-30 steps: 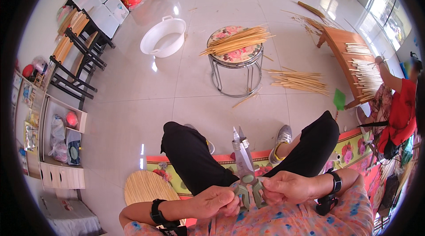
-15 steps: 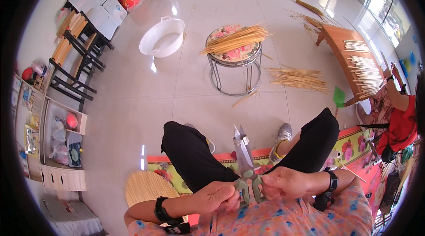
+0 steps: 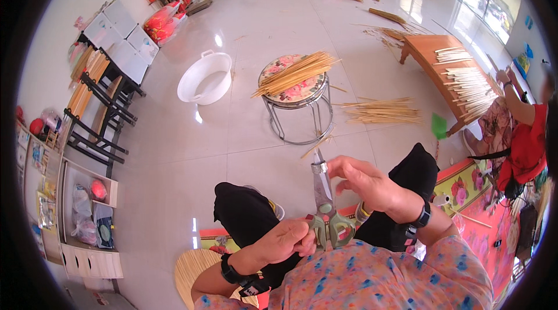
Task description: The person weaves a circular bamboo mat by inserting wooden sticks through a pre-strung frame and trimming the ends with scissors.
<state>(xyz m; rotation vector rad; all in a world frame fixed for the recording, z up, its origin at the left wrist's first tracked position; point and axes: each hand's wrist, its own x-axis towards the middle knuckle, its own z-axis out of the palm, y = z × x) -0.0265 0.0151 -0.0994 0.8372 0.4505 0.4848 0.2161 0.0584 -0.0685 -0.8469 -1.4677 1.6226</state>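
Note:
A pair of scissors with green handles (image 3: 329, 220) points away from me above my lap. Fingers of my left hand (image 3: 283, 241) are closed on its left handle loop. The blades (image 3: 323, 191) lie together, and a shiny ring-like band (image 3: 319, 167) encircles them near the tip. My right hand (image 3: 375, 191) hovers just right of the blades, its fingers curved and apart, with nothing visible in it. Beyond the tip stands a round stool (image 3: 278, 68) with a flowered seat, bearing a bundle of thin yellowish sticks (image 3: 299, 76).
More sticks (image 3: 383, 111) lie on the floor right of the stool. A white basin (image 3: 185, 90) stands to its left. At right, a co-worker in red (image 3: 526, 153) sits by a low wooden table (image 3: 423, 48) with pale sticks (image 3: 472, 90). A round slatted seat (image 3: 189, 266) is beside my left arm.
My right hand has left the right handle and moved forward beside the blades. The blades, slightly apart before, are now together with the band around them. The view has shifted.

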